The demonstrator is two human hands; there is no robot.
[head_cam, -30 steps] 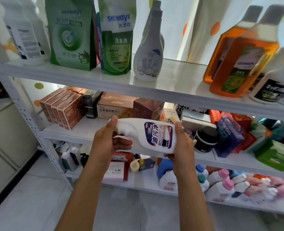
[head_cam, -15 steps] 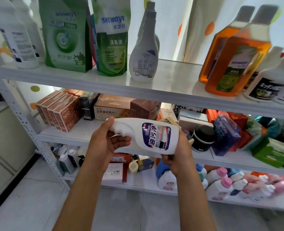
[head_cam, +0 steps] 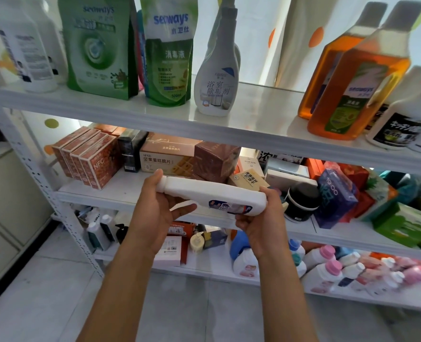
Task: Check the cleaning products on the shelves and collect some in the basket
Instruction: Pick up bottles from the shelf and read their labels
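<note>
White cleaner bottle [head_cam: 211, 196]: centre of the frame, held lying on its side in front of the middle shelf [head_cam: 120, 193]; neck toward frame left, base toward frame right. Blue label partly visible on its lower face, text unreadable at this angle.

Left hand [head_cam: 155, 213]: clamped on the bottle's neck end, thumb over the top, fingers curled beneath.

Right hand [head_cam: 261, 218]: clamped on the base end, fingers wrapped under the bottle.

Top shelf [head_cam: 253, 124], left to right in the frame: white bottles [head_cam: 24, 45] at upper left; 2 green refill pouches [head_cam: 100, 48], upright; 1 white bathroom-cleaner bottle [head_cam: 216, 77], upright, well apart from the pouches' far neighbours; 2 amber bottles [head_cam: 352, 82] with grey caps at upper right; white bottles with dark labels [head_cam: 402, 119] just beside them.

Middle shelf: 4 red-brown cartons [head_cam: 90, 159] at left; tan and brown boxes [head_cam: 179, 159] behind the held bottle; 1 black jar [head_cam: 302, 203] just right of the right hand; blue packet [head_cam: 335, 193] and green box [head_cam: 407, 223] further right.

Bottom shelf [head_cam: 204, 265]: small bottles at left, pink-capped white bottles [head_cam: 328, 267] at lower right, blurred.
</note>
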